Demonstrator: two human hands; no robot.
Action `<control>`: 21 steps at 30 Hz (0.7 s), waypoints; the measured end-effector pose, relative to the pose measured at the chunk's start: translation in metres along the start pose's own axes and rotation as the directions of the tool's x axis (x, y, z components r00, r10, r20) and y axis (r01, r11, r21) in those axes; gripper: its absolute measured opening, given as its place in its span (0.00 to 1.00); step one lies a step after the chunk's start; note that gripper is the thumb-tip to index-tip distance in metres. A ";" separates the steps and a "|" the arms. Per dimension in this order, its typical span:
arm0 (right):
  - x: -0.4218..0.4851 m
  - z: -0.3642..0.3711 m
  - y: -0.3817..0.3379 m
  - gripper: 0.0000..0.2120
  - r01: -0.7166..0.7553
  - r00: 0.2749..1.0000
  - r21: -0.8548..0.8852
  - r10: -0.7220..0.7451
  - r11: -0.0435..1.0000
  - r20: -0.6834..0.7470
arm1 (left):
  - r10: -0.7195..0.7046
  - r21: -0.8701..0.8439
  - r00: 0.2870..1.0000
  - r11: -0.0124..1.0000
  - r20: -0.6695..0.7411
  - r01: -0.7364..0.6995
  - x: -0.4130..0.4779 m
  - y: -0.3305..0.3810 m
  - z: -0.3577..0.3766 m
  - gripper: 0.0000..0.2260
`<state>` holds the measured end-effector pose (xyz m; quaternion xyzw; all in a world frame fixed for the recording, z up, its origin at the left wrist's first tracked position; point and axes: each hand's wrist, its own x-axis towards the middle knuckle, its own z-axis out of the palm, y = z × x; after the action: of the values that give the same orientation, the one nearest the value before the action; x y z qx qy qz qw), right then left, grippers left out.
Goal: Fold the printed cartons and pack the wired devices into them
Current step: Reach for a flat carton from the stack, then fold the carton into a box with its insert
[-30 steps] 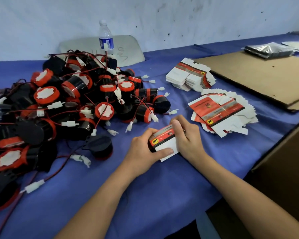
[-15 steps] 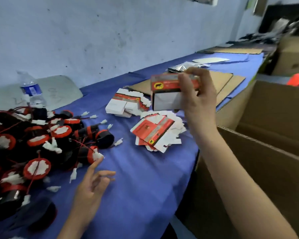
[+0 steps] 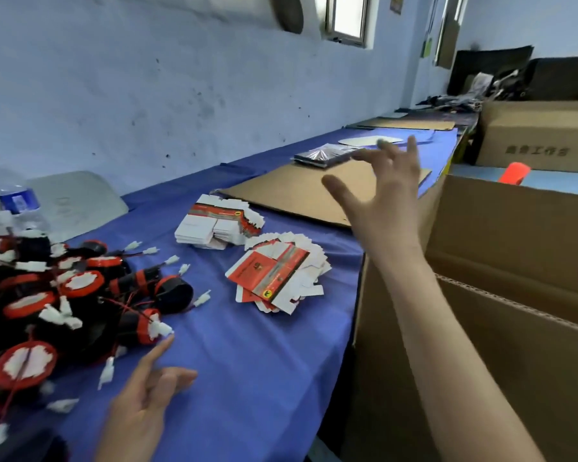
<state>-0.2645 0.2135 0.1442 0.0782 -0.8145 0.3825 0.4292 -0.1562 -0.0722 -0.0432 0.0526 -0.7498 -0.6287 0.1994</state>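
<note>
Both grips hold nothing: our right grip (image 3: 387, 198) hangs spread at upper right near the open cardboard box (image 3: 514, 345), and our left grip (image 3: 141, 415) lies loose at lower centre beside the wired devices (image 3: 57, 305) heaped at left. The flat printed cartons (image 3: 274, 275) fan out mid-frame on the tabletop (image 3: 247, 378); light, thin card, we judge, best pinched by an edge. The devices look rigid, wires tangled: take the body.

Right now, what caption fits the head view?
Right hand raised, open and empty; left hand open beside the wired devices.
</note>
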 end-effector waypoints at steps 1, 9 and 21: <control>-0.007 0.026 -0.006 0.29 0.020 0.994 0.062 -0.026 0.998 0.107 | -0.007 -0.007 1.000 1.000 0.005 0.007 0.000 0.001 -0.001 0.22; -0.088 0.142 0.030 0.52 0.161 0.494 -0.519 0.387 0.839 0.779 | -0.016 0.057 0.999 0.998 0.036 0.013 -0.007 0.012 -0.005 0.22; -0.064 0.124 0.000 0.27 0.534 0.350 -0.416 0.256 0.736 0.901 | -0.025 0.112 0.997 0.994 0.069 0.017 -0.011 0.015 -0.008 0.19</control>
<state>-0.3045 0.1149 0.0533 0.1987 -0.9733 -0.0859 -0.0762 -0.1409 -0.0726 -0.0298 0.0495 -0.7897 -0.5893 0.1632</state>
